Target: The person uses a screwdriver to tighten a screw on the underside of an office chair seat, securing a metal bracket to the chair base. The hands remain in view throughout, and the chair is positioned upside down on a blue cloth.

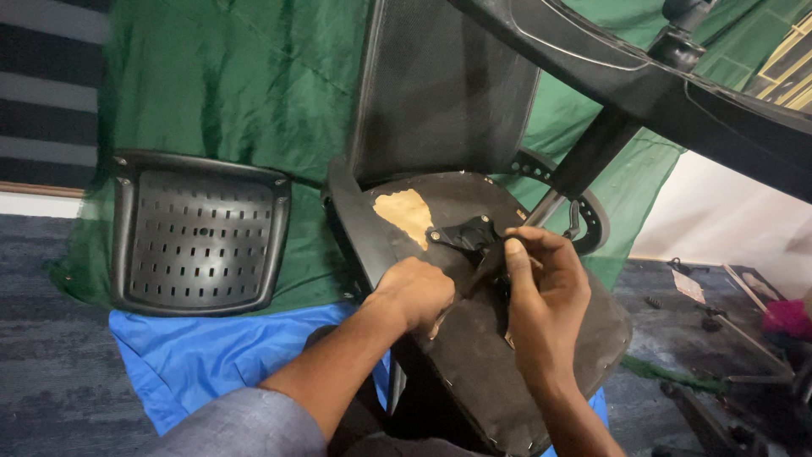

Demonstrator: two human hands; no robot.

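The person has an office chair tipped over on the floor with the underside of its seat [499, 355] facing up, and both hands work at the black metal bracket [467, 233] bolted near the middle of it. The left hand [416, 292] is curled into a fist and pressed against the seat base just left of the bracket, while the right hand [541, 279] pinches something small and dark at the bracket's right edge, too small to identify. To my eye this is the fastening or unfastening of that bracket, and the next move calls for a steady seat and a fine turning grip at the bolt; a separate slotted black plastic panel [199, 233] leans against the green cloth [245, 76] well off to the left.
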